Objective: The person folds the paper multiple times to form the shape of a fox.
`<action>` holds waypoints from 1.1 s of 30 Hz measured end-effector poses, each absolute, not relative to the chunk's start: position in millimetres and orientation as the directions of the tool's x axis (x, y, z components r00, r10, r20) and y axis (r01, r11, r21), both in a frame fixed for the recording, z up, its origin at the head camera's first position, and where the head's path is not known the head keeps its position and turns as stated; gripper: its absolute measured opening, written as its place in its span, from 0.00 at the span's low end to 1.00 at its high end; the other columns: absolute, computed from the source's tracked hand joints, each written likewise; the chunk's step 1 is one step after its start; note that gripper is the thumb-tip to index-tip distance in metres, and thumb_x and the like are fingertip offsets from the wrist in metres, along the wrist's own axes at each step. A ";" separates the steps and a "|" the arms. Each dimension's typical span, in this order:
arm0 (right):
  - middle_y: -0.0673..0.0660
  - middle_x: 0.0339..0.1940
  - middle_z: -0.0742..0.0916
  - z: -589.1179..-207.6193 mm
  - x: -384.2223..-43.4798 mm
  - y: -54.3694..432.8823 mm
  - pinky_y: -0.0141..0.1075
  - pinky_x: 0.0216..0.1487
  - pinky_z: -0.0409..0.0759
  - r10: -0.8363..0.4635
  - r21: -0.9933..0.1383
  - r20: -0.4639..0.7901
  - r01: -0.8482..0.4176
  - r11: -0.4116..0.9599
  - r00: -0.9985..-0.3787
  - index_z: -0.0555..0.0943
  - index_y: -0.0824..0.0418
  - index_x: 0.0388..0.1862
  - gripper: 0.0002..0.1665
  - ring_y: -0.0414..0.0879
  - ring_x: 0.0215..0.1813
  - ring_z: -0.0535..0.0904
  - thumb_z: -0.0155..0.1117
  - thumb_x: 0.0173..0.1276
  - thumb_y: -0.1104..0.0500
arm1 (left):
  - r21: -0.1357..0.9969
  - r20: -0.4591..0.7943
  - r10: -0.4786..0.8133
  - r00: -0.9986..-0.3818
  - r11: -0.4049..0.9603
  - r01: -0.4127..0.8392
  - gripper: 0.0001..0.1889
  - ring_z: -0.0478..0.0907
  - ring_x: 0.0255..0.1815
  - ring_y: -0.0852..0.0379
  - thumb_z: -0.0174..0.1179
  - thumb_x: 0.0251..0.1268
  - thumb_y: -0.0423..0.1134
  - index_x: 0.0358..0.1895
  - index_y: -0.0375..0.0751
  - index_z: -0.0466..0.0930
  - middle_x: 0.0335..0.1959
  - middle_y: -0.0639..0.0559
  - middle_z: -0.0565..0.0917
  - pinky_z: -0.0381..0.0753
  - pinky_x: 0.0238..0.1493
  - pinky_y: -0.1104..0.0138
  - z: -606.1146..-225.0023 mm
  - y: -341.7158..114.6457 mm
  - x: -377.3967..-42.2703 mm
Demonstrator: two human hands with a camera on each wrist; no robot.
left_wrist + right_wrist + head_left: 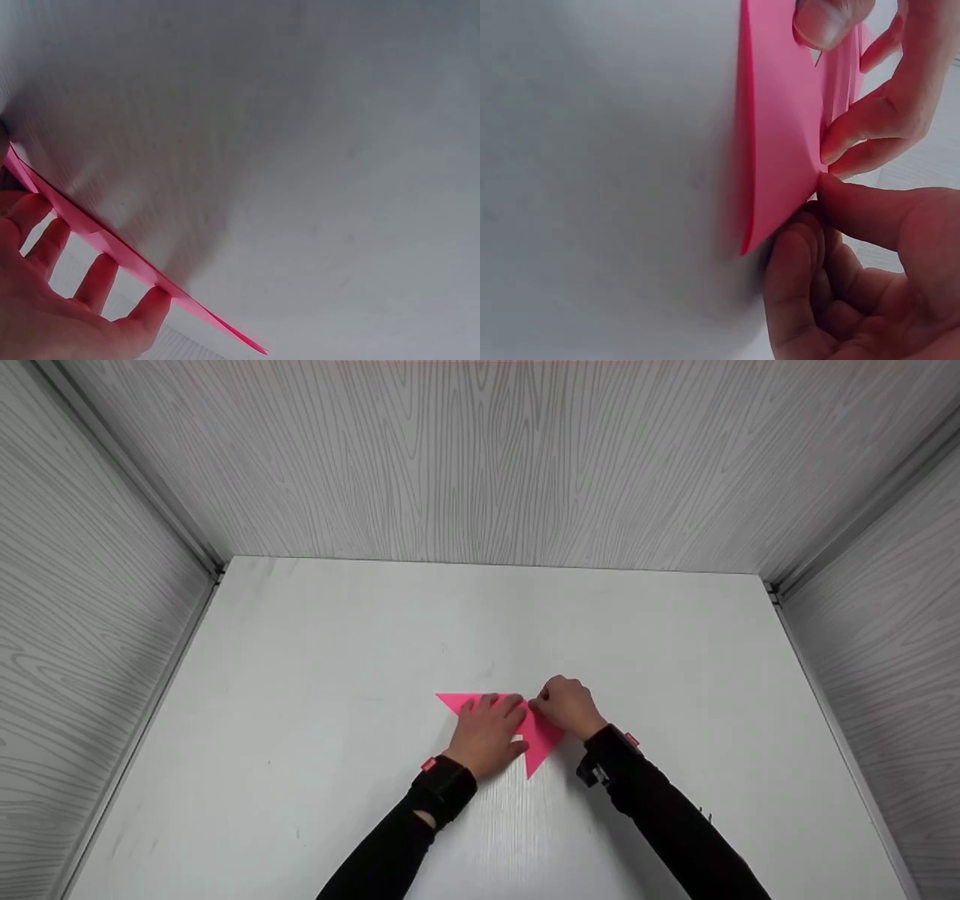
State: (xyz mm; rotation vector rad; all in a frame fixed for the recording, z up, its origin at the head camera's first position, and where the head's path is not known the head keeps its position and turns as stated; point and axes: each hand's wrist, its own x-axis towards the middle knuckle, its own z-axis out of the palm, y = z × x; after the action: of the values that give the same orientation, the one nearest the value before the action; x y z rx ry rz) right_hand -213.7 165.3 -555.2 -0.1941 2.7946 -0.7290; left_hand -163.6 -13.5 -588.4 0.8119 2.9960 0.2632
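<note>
A folded sheet of pink paper lies on the white table, with one pointed corner to the left and another toward the person. My left hand rests on it with fingers spread, the fingertips pressing the paper near its far edge. In the left wrist view those fingers touch the pink paper along its length. My right hand pinches the paper's upper right edge between thumb and curled index finger. The right wrist view shows this pinch close up, beside the broad pink flap. Part of the paper is hidden under the left hand.
The white tabletop surrounds the paper. Grey wood-grained panels stand at the back, the left and the right. Black bands circle both wrists.
</note>
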 end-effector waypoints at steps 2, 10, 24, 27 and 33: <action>0.60 0.34 0.88 -554.4 -215.9 164.3 0.46 0.40 0.82 -0.193 -0.492 -0.210 -0.067 0.868 -0.959 0.86 0.69 0.36 0.12 0.54 0.37 0.84 0.69 0.70 0.58 | 0.168 0.015 0.505 -0.863 0.850 0.500 0.33 0.68 0.74 0.44 0.66 0.68 0.57 0.73 0.51 0.74 0.73 0.51 0.73 0.69 0.70 0.43 -587.9 -14.1 -163.5; 0.62 0.35 0.89 -552.5 -223.0 160.0 0.48 0.40 0.83 -0.209 -0.474 -0.214 -0.086 0.877 -0.954 0.89 0.69 0.37 0.14 0.57 0.38 0.86 0.69 0.67 0.57 | 0.183 0.018 0.506 -0.862 0.846 0.501 0.30 0.68 0.74 0.44 0.66 0.69 0.57 0.70 0.50 0.76 0.73 0.50 0.73 0.69 0.69 0.44 -585.1 -14.2 -160.8; 0.64 0.39 0.89 -544.7 -231.4 157.7 0.48 0.44 0.84 -0.239 -0.448 -0.282 -0.093 0.889 -0.929 0.86 0.72 0.41 0.15 0.59 0.41 0.86 0.67 0.67 0.59 | 0.186 0.021 0.504 -0.863 0.846 0.499 0.31 0.67 0.74 0.45 0.65 0.69 0.57 0.72 0.51 0.75 0.74 0.50 0.72 0.68 0.70 0.44 -586.5 -14.8 -161.0; 0.63 0.34 0.89 -543.3 -233.0 159.9 0.45 0.41 0.83 -0.252 -0.443 -0.303 -0.098 0.891 -0.919 0.85 0.71 0.38 0.14 0.54 0.37 0.85 0.69 0.66 0.58 | 0.181 0.014 0.509 -0.860 0.845 0.503 0.32 0.66 0.74 0.45 0.65 0.70 0.57 0.73 0.51 0.74 0.74 0.51 0.72 0.67 0.71 0.43 -586.8 -14.7 -161.9; 0.52 0.19 0.80 -541.6 -235.0 165.8 0.37 0.30 0.71 -0.270 -0.429 -0.358 -0.099 0.898 -0.894 0.79 0.62 0.23 0.13 0.46 0.26 0.73 0.70 0.64 0.59 | 0.194 0.008 0.505 -0.863 0.846 0.497 0.32 0.66 0.75 0.45 0.65 0.69 0.57 0.73 0.51 0.74 0.75 0.51 0.71 0.67 0.71 0.43 -588.2 -15.3 -163.2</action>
State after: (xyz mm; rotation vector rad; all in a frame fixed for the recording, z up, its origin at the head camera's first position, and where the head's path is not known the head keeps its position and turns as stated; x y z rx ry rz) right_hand -235.0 165.8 -541.6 -0.2697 2.6472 -0.5679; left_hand -163.2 -15.3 -588.2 0.8086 2.9757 0.2951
